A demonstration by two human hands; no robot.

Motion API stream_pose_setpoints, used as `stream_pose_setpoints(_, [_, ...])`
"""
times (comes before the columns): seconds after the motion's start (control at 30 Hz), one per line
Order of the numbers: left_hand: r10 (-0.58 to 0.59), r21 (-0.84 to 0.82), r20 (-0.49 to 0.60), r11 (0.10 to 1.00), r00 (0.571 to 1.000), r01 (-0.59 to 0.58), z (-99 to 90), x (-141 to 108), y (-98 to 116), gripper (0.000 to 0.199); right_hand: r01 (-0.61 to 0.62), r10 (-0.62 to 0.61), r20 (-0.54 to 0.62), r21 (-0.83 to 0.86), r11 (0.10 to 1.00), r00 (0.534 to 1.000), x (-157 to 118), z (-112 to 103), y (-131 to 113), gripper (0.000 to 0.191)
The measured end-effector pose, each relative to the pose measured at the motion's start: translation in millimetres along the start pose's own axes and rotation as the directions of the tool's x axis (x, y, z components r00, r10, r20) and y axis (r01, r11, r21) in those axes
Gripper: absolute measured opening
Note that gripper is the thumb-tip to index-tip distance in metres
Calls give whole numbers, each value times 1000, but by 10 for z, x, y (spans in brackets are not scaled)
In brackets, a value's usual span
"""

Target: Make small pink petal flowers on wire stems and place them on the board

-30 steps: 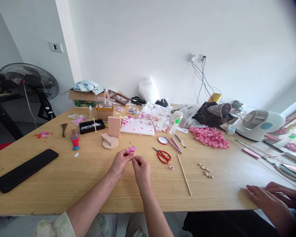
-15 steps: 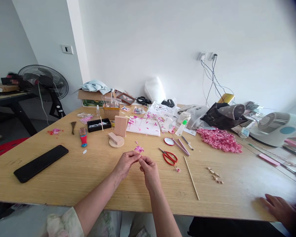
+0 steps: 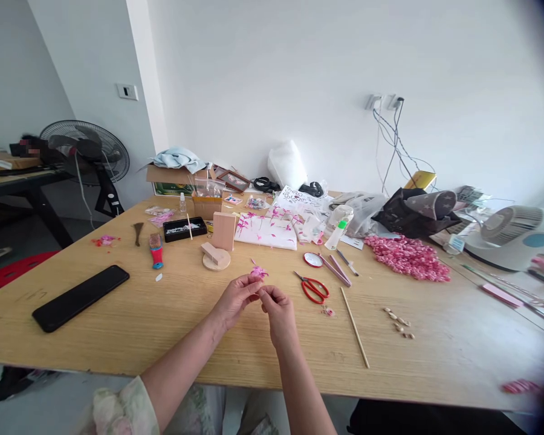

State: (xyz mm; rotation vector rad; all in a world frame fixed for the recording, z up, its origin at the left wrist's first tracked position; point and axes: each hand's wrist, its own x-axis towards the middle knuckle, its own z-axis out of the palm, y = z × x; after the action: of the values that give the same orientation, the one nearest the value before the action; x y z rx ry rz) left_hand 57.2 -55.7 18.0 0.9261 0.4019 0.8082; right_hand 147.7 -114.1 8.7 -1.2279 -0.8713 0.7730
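Observation:
A small pink-purple artificial flower [image 3: 258,273] rises from between my fingertips over the table's middle. My left hand [image 3: 236,301] is closed in a pinch just beneath its petals. Thumb and forefinger of my right hand [image 3: 277,308] pinch at the flower's base, touching the left fingertips; the thin stem there is mostly hidden. Right of my hands lie red-handled scissors [image 3: 315,290], with small pinkish bits [image 3: 329,311] just below them. A loose pink petal [image 3: 253,261] lies behind the flower.
Wooden blocks [image 3: 224,231] and a white pad [image 3: 265,234] with pink flowers stand behind my hands. A black phone [image 3: 81,297] lies left. To the right are a wooden stick [image 3: 355,329], pale beads [image 3: 399,323], a pink pile [image 3: 405,257] and a white fan [image 3: 512,235].
The flower has tipped to the right and sits lower over my fingers. Another person's hand has left the right front edge, where a pink bundle now shows. My view has shifted slightly.

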Motion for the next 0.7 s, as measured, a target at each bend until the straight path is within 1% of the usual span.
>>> stream_pose_setpoints(0.07, [-19,7,31,1000,999,19,-7,-21,10,19,-42,39,31,98,994,999,-6,-15,-33,16])
stream_pose_setpoints(0.17, [5,79,49,997,999,-8,-10,-30,11,22,-90,82,52,187,978,995,-18,-20,-75,15])
stream_pose_setpoints(0.27, [20,116,25,993,999,-23,7,-14,11,17,-141,130,61,242,960,990,-26,-6,-90,16])
stream_pose_setpoints(0.37, [-3,77,-6,997,1000,4,22,5,33,15,-182,164,89,279,943,983,-25,3,-78,16])
stream_pose_setpoints(0.43, [-28,63,5,998,1000,28,19,13,60,16,-188,167,102,267,945,981,-22,-2,-67,14])
stream_pose_setpoints(0.53, [-67,75,33,995,997,64,-5,23,105,19,-160,141,116,184,970,983,-14,-22,-63,14])
stream_pose_setpoints(0.7, [-122,100,-18,987,992,123,-55,52,140,18,-78,74,99,37,996,992,24,-53,-75,13])
